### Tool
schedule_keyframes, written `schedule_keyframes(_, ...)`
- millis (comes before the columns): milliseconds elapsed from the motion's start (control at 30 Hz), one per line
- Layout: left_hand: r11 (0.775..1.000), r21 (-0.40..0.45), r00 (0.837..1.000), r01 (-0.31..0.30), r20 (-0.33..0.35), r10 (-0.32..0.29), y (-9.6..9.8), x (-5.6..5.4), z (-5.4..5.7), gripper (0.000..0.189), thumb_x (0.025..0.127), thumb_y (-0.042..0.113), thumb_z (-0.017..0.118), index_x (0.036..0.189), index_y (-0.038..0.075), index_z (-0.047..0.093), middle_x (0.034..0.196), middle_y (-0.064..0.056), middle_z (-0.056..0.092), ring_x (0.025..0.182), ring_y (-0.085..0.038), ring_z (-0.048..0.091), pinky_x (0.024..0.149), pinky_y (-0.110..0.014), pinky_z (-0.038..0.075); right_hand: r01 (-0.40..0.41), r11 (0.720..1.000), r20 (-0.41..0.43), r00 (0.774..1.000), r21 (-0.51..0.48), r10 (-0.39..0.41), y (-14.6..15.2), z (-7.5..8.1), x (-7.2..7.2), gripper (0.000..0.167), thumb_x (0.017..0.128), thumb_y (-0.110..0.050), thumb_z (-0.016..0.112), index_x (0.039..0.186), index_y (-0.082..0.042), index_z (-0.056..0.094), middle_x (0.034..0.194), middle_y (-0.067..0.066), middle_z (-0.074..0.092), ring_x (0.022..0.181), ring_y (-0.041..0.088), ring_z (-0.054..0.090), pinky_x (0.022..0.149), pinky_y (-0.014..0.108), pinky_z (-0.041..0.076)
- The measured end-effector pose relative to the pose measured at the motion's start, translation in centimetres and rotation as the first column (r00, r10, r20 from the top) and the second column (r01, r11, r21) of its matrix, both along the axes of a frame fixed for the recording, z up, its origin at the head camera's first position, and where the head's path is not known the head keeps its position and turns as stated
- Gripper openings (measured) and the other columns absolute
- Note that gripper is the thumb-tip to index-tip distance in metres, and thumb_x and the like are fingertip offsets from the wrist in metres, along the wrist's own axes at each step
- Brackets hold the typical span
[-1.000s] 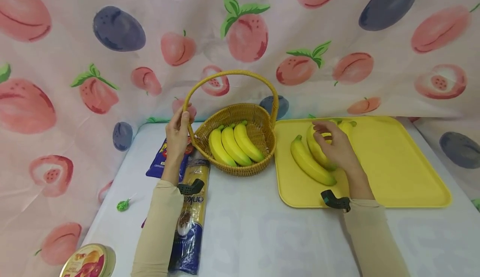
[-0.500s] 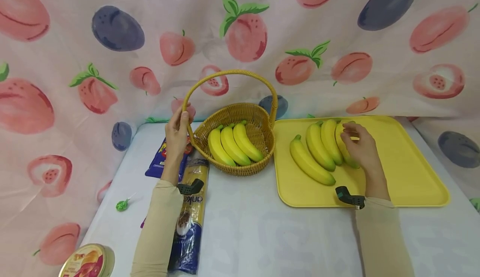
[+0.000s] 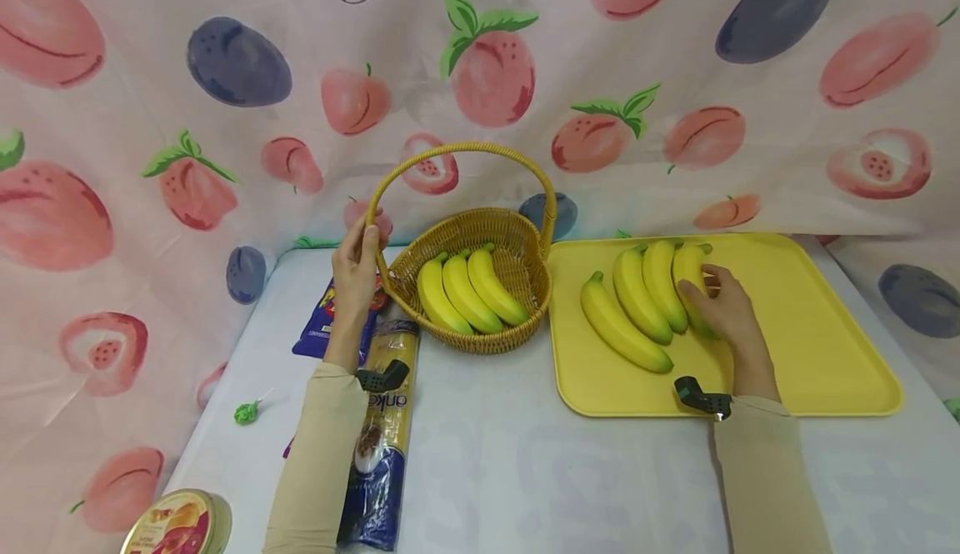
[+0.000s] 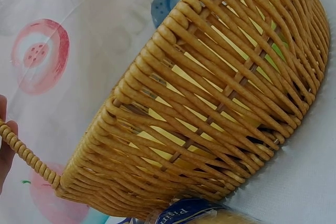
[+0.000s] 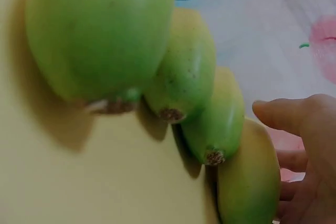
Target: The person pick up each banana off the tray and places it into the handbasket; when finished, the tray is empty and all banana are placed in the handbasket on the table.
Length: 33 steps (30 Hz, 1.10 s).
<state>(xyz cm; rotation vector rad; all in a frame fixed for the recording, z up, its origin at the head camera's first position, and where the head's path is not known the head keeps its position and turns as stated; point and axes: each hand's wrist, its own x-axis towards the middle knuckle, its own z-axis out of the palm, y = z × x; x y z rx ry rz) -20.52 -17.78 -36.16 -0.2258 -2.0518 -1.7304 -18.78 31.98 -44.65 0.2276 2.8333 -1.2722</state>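
My left hand (image 3: 356,262) holds the left side of the arched handle of a wicker basket (image 3: 491,341); the left wrist view shows fingertips at that handle (image 4: 26,153). Inside the basket lie 3 yellow bananas, side by side. Several more bananas rest on a yellow tray (image 3: 810,329) to the right. Around the rightmost banana (image 3: 688,275) curls my right hand (image 3: 731,308), thumb on its left side and fingers on its right. In the right wrist view the thumb (image 5: 281,114) lies over this banana (image 5: 247,174), which partly hides the other fingers.
Left of the basket, partly under my left forearm, lie a blue snack bag (image 3: 315,329) and a long blue-and-gold packet (image 3: 382,471). A green-wrapped lollipop (image 3: 246,413) and a round tin (image 3: 168,525) are farther left. A fruit-print cloth (image 3: 645,46) hangs behind.
My right hand has moved right across the bananas on the tray, then come down around the rightmost one. The left hand stays on the basket handle.
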Motion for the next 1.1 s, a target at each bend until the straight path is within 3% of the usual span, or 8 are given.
schedule_keyframes(167, 1.000, 0.010, 1.000, 0.000, -0.003, 0.001, 0.0, -0.1, -0.1, 0.034, 0.101, 0.016, 0.043, 0.130, 0.002, 0.056, 0.097, -0.023, 0.057, 0.091, -0.013, 0.060, 0.088, -0.021, 0.046, 0.003, 1.000, 0.031, 1.000, 0.002, -0.003, 0.0, -0.1, 0.0, 0.079, 0.096, -0.048, 0.042, 0.147, 0.007, 0.017, 0.139, 0.039, 0.032, 0.125, 0.052, 0.035, 0.099, 0.061, 0.033)
schedule_keyframes(267, 1.000, 0.012, 1.000, 0.001, -0.004, -0.001, 0.0, -0.1, -0.1, 0.034, 0.101, 0.016, 0.043, 0.130, 0.002, 0.055, 0.096, -0.021, 0.057, 0.094, -0.025, 0.059, 0.087, -0.021, 0.047, 0.014, 1.000, 0.034, 0.999, -0.018, -0.014, -0.2, -0.1, 0.1, 0.078, 0.096, -0.047, 0.043, 0.147, 0.006, 0.017, 0.140, 0.039, 0.032, 0.126, 0.052, 0.035, 0.100, 0.061, 0.033)
schedule_keyframes(400, 1.000, 0.012, 1.000, 0.005, -0.005, -0.005, 0.0, -0.1, -0.1, 0.035, 0.101, 0.016, 0.043, 0.130, 0.000, 0.055, 0.097, -0.027, 0.056, 0.098, -0.038, 0.056, 0.088, -0.020, 0.047, 0.024, 0.999, 0.043, 0.999, -0.043, -0.022, -0.2, 0.0, 0.2, 0.078, 0.096, -0.047, 0.043, 0.148, 0.005, 0.016, 0.141, 0.038, 0.030, 0.127, 0.053, 0.033, 0.100, 0.061, 0.032)
schedule_keyframes(667, 1.000, 0.005, 1.000, -0.004, -0.003, 0.004, 0.0, -0.1, 0.0, 0.034, 0.101, 0.017, 0.043, 0.129, 0.001, 0.056, 0.094, -0.018, 0.058, 0.092, -0.019, 0.060, 0.087, -0.021, 0.046, 0.023, 0.994, 0.007, 1.000, -0.104, -0.022, 0.0, 0.3, 0.3, 0.080, 0.095, -0.047, 0.046, 0.150, 0.002, 0.014, 0.140, 0.037, 0.032, 0.126, 0.051, 0.037, 0.096, 0.057, 0.037)
schedule_keyframes(867, 1.000, 0.018, 1.000, 0.009, -0.010, -0.009, 0.0, -0.1, 0.0, 0.035, 0.101, 0.017, 0.043, 0.129, 0.000, 0.055, 0.093, -0.019, 0.057, 0.094, -0.034, 0.056, 0.086, -0.019, 0.047, 0.023, 0.993, -0.008, 1.000, -0.113, -0.024, -0.2, 0.9, 0.4, 0.082, 0.094, -0.046, 0.049, 0.151, -0.003, 0.009, 0.141, 0.034, 0.033, 0.125, 0.047, 0.039, 0.086, 0.040, 0.042)
schedule_keyframes(967, 1.000, 0.015, 1.000, 0.005, -0.007, -0.004, 0.0, -0.1, 0.0, 0.035, 0.101, 0.017, 0.044, 0.129, 0.001, 0.055, 0.094, -0.020, 0.057, 0.094, -0.033, 0.057, 0.086, -0.019, 0.047, 0.006, 0.994, -0.008, 1.000, -0.108, -0.007, -0.5, 1.4, 0.5, 0.082, 0.094, -0.045, 0.048, 0.152, -0.003, 0.007, 0.141, 0.033, 0.033, 0.123, 0.046, 0.040, 0.081, 0.032, 0.041)
schedule_keyframes(1100, 1.000, 0.005, 1.000, -0.001, -0.002, 0.001, -0.1, 0.0, 0.0, 0.035, 0.101, 0.017, 0.044, 0.130, 0.002, 0.055, 0.095, -0.023, 0.057, 0.093, -0.027, 0.058, 0.085, -0.020, 0.046, -0.015, 0.995, -0.009, 1.000, -0.101, 0.014, -1.0, 1.9, 0.6, 0.081, 0.095, -0.044, 0.048, 0.152, -0.004, 0.007, 0.141, 0.033, 0.032, 0.122, 0.045, 0.040, 0.084, 0.038, 0.042)
